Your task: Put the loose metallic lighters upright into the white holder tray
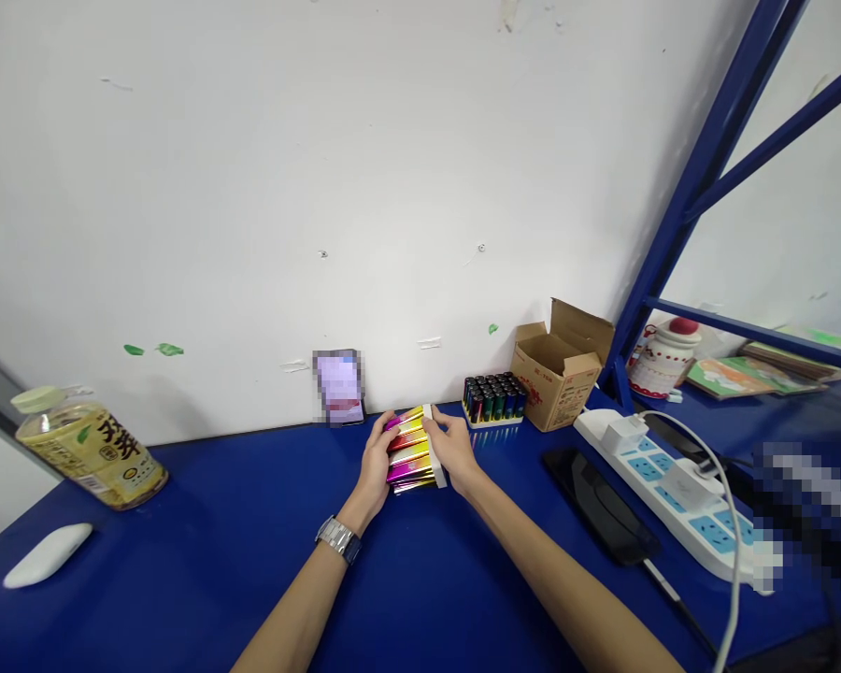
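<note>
Both hands grip a pack of lighters, a row of shiny pink, red, yellow and gold bodies with a white tray edge on its right side. It is tilted on its side, just above or on the blue tabletop; I cannot tell which. My left hand is closed on the pack's left end, its thumb on the coloured bodies. At the white tray edge, my right hand is closed with its thumb over the top. The undersides of the fingers are hidden.
Behind the right hand stands a white tray of dark lighters, beside an open cardboard box. A phone leans on the wall. A black phone, power strip and cable lie right; a bottle and white mouse left.
</note>
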### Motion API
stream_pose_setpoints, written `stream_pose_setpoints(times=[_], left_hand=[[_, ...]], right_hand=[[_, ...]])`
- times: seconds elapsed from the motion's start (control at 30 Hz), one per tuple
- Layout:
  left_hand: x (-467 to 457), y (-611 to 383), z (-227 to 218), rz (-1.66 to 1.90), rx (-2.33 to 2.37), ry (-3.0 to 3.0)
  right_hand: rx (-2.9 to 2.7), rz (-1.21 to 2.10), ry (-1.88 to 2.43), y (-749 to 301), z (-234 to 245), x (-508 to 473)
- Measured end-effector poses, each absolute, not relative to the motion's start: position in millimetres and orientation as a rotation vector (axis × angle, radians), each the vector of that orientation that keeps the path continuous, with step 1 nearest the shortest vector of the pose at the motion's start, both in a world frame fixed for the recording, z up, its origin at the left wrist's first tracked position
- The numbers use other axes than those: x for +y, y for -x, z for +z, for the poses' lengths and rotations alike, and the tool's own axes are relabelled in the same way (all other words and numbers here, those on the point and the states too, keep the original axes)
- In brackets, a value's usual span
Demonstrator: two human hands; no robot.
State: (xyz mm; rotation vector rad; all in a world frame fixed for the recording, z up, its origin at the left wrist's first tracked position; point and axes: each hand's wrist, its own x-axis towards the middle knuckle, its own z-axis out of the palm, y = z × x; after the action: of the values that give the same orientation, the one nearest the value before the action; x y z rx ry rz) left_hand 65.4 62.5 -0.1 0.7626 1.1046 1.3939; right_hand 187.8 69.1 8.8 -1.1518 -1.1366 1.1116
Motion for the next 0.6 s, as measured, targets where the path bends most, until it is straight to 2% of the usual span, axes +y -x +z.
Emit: stream_pose_setpoints(times=[0.6], left_hand=[[63.8,-64.8,-0.9,1.424,1.088,-0.823]], right_hand=[[-1.074,1.085,1.291,-188.4,14.3,70.2]])
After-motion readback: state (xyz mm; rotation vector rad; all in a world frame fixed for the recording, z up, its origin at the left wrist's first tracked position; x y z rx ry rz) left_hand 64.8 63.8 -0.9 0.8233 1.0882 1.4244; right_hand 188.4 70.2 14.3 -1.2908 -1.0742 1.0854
